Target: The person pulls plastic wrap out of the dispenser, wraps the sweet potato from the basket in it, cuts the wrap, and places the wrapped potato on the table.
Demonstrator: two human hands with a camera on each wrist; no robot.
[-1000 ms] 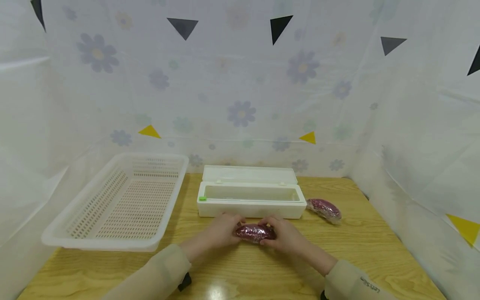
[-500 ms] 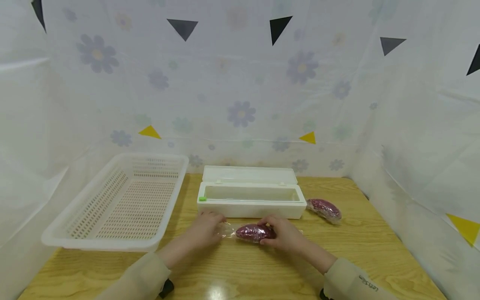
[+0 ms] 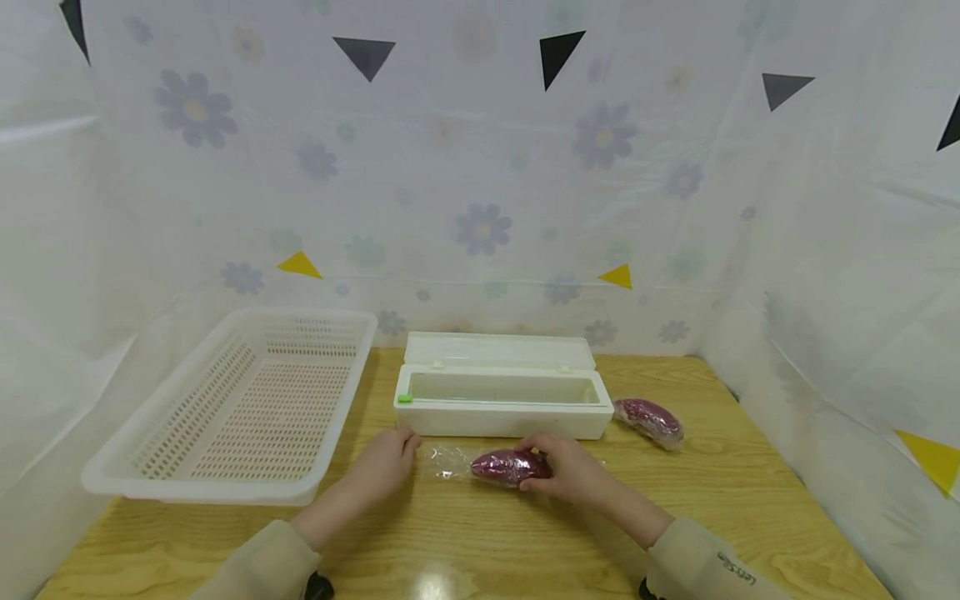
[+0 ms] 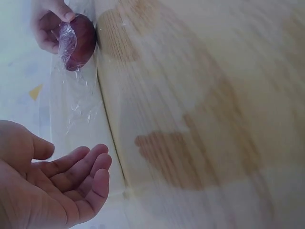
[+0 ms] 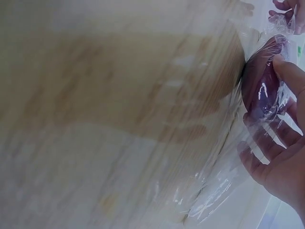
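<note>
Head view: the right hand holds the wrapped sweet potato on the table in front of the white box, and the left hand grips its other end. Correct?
Not quite. The left hand is off the sweet potato, open and empty; the left wrist view shows this. The right hand holds it in front of the white box.

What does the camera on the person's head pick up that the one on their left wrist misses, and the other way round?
Only the head view shows the white basket, the open white box and a second wrapped sweet potato by the box's right end.

Only the left wrist view shows the left hand's palm, with its fingers loosely curled and holding nothing.

Both show the wrapped sweet potato on the wooden table, held by the right hand, with loose clear film trailing toward the left hand.
</note>
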